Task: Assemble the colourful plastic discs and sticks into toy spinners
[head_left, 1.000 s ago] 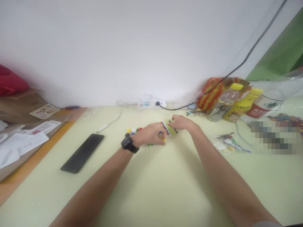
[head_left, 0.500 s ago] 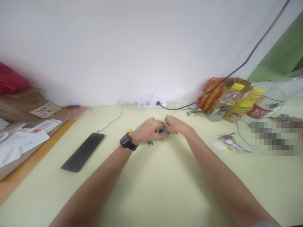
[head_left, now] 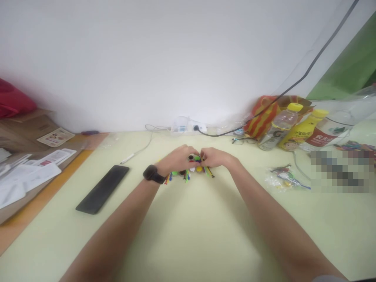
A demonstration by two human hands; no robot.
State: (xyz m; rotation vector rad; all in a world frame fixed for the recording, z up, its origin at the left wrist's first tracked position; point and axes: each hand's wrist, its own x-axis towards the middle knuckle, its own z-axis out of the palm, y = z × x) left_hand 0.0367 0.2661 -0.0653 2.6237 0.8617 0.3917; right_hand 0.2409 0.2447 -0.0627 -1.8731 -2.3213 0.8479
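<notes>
Curling over colourful pieces (head_left: 199,169)

Left hand (head_left: 181,158) and right hand (head_left: 216,157) are half closed at them on a pale table (head_left: 190,235); their grip cannot be told. A clear bottle (head_left: 277,129) reads "G", a red label (head_left: 319,139) "农夫"; behind, white wall (head_left: 147,58).

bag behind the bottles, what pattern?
Red-orange and yellow stripes on the bag; the head view, the only one, shows it.

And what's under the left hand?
Small coloured discs and thin strands peek out along the near side of the left hand; whatever lies directly beneath the palm is covered.
</notes>
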